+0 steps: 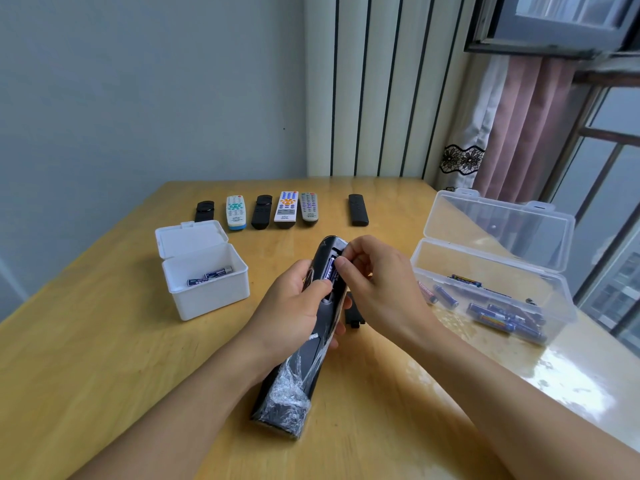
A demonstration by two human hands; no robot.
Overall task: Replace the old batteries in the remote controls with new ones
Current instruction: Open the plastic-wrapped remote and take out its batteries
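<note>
Two hands are working over the bench (pixel 104 358). The left hand (pixel 294 306) is gripping a black remote (pixel 304 358) from the side, with its back facing up and its battery slot open. The near end of the remote is wrapped in crinkly clear film and is resting on the bench. The right hand (pixel 377 282) is pinching a blue battery (pixel 329 270) that is sitting in the slot. A small black cover (pixel 354 315) is lying on the bench just beside the remote, partly hidden under the right hand. A white box (pixel 207 292) with its lid up is sitting to the left, and two batteries are lying inside it. A clear box (pixel 491 271) is sitting open to the right, holding many batteries. Six more remotes (pixel 287 209) are lying in a row at the far side of the bench.
</note>
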